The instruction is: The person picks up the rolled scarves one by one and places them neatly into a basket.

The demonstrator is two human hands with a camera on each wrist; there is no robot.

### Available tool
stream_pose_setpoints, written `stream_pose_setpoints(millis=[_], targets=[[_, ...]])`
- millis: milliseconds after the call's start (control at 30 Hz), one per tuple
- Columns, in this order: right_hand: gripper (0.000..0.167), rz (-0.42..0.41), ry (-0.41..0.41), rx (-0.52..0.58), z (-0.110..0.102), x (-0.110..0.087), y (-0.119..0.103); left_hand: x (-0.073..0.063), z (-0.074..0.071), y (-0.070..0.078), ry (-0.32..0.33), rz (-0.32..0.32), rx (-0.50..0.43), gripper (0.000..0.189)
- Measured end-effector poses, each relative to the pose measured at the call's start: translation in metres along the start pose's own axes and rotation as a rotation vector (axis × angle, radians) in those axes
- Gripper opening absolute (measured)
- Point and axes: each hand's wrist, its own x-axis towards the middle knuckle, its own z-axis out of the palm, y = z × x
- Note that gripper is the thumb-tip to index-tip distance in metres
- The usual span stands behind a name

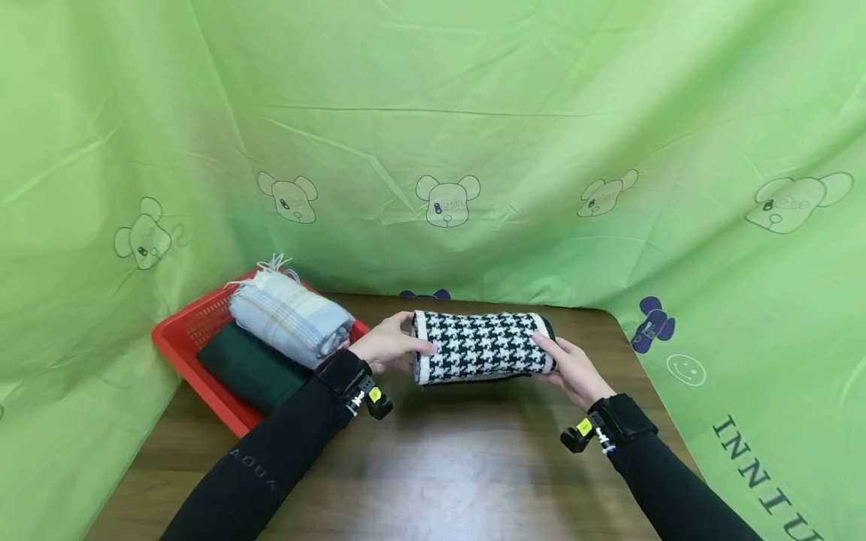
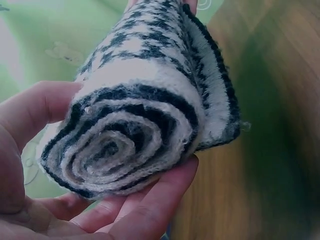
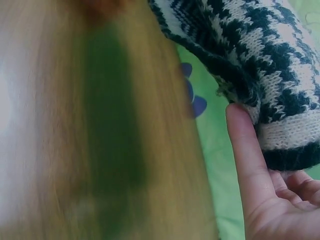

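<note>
A rolled black-and-white houndstooth knit scarf (image 1: 483,346) is held lengthwise between both hands, apparently raised over the table. At its left end my left hand (image 1: 391,344) grips the roll, thumb on one side and fingers beneath; the left wrist view shows the spiral end of the scarf (image 2: 117,145) between them. My right hand (image 1: 571,368) holds the opposite end, thumb on top. In the right wrist view one finger of that hand (image 3: 247,160) lies along the scarf's edge (image 3: 280,90), where a loose flap hangs.
To the left on the wooden table (image 1: 446,481) stands a red plastic basket (image 1: 196,315). Inside it lie a light blue plaid fringed scarf (image 1: 291,315), rolled, and a dark green folded cloth (image 1: 250,368). A green printed curtain (image 1: 433,113) hangs behind and at both sides.
</note>
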Motion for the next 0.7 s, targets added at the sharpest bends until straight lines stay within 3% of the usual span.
stream_pose_setpoints(millis=[700], targets=[[0.073,-0.071,-0.077,0.099,0.042,0.008,-0.019,-0.029,-0.051,0.025,0.004,0.057,0.086,0.092]])
